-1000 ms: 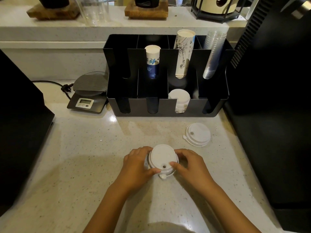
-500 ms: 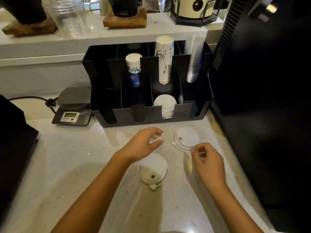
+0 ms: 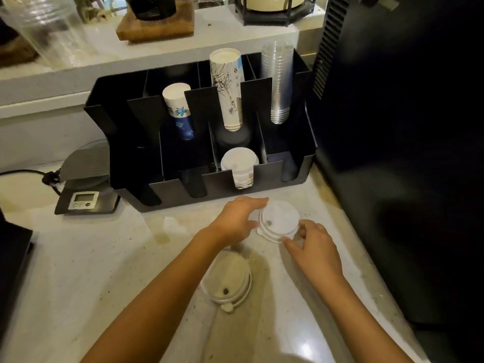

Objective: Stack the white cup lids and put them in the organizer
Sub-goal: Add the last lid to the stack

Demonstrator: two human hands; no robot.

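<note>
Both hands have left the near lid and gone forward to the far one. The left hand point(image 3: 237, 218) now lies with its fingers spread along the left edge of the far white lid point(image 3: 279, 221), and the right hand point(image 3: 311, 247) has come in from the other side, fingertips at the lid's near right rim. The two hands sit apart with the lid between them, touching or all but touching its edge; neither has closed on it, and it rests flat on the surface point(image 3: 91, 271).

A second ago those same hands were cupped round the near lid point(image 3: 226, 280); that one now lies by itself under the left forearm, its tab pointing toward the person.

So I'd say one pile has been squared up and left, and the next step is gathering the far lid to join it.

Just beyond the hands stands the black organizer point(image 3: 267, 176), with white lids point(image 3: 239, 163) already standing on edge in a front slot, which looks the likely home for these. Cup stacks fill its back compartments.
</note>
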